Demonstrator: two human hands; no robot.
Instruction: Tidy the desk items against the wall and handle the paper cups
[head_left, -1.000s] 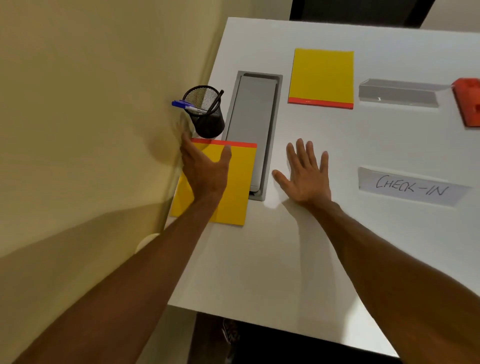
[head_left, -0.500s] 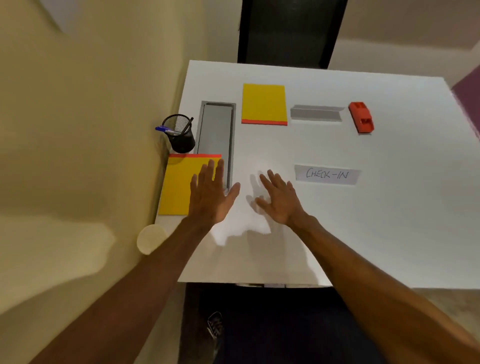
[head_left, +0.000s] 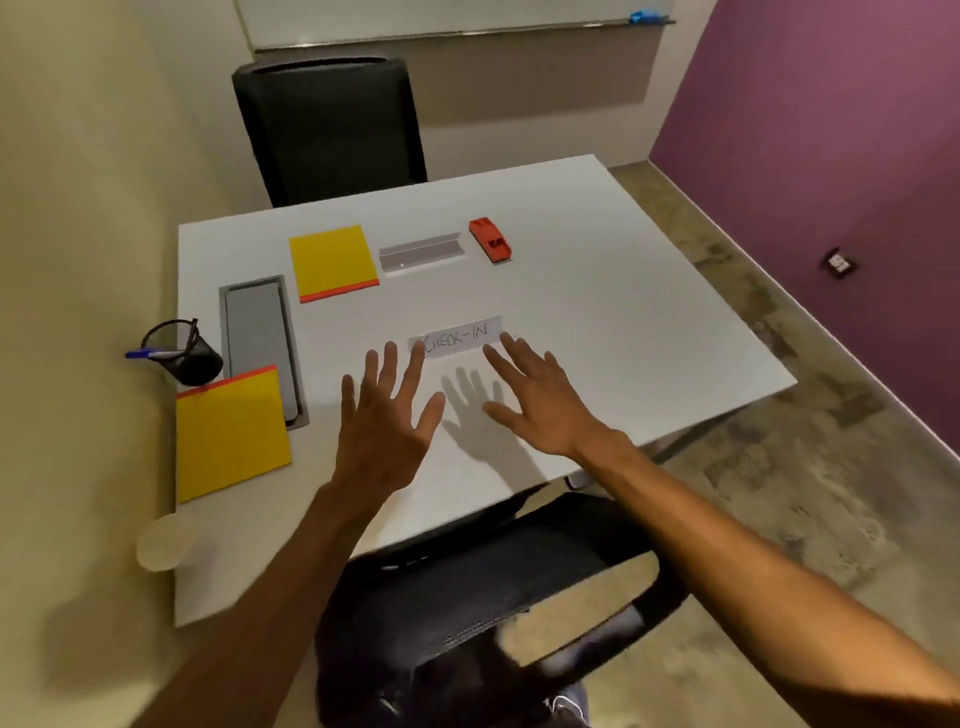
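Observation:
My left hand (head_left: 384, 415) and my right hand (head_left: 540, 400) hover open with spread fingers above the middle of the white desk (head_left: 597, 332), holding nothing. Just past their fingertips lies a "CHECK-IN" sign (head_left: 460, 336). A yellow notepad (head_left: 231, 431) lies at the desk's left edge against the wall, with a black mesh pen holder (head_left: 182, 351) behind it. A second yellow notepad (head_left: 332, 262), a blank grey sign holder (head_left: 421, 251) and a red stapler (head_left: 491, 240) sit in a row farther back. A pale paper cup (head_left: 165, 541) stands at the near left corner.
A grey cable tray lid (head_left: 257, 338) is set into the desk beside the pen holder. A black chair (head_left: 332, 124) stands behind the desk and another black chair (head_left: 483, 587) is tucked at the near edge. The beige wall runs along the left.
My left hand has come off the near yellow notepad and moved right; both hands now hover near the CHECK-IN sign. The view has pulled back and turned right.

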